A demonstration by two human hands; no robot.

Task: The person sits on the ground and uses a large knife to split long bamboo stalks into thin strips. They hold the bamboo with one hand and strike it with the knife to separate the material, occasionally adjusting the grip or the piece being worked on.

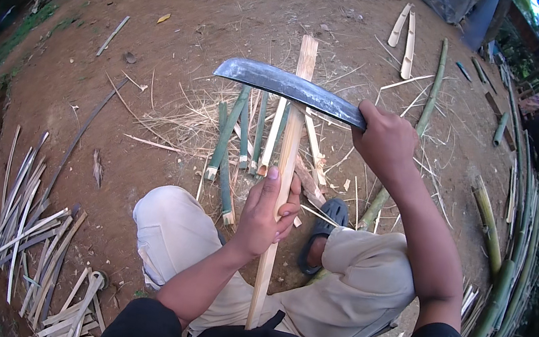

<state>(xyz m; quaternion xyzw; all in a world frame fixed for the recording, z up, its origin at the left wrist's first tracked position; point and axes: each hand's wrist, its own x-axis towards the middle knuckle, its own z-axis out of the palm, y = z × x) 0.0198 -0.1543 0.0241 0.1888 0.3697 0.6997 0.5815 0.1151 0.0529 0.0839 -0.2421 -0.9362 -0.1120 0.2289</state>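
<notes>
My right hand (385, 140) is closed round the handle of a machete (282, 87), its broad grey blade pointing left. The blade lies across a long pale bamboo strip (293, 134), in its upper part. Lower down, my left hand (268, 210) wraps round the same strip, thumb along its face. The strip's near end reaches down between my legs, close to my body. Beyond my hands, several short green bamboo pieces (225, 137) lie on the ground among thin shavings (187, 114). My right hand hides the machete's handle.
Split strips (31, 223) are heaped at the lower left. Long green bamboo poles (518, 275) line the right side, and another pole (432, 88) runs past my right arm. Two split bamboo halves (409, 46) lie farther off. My sandalled foot (321, 239) is near the strip.
</notes>
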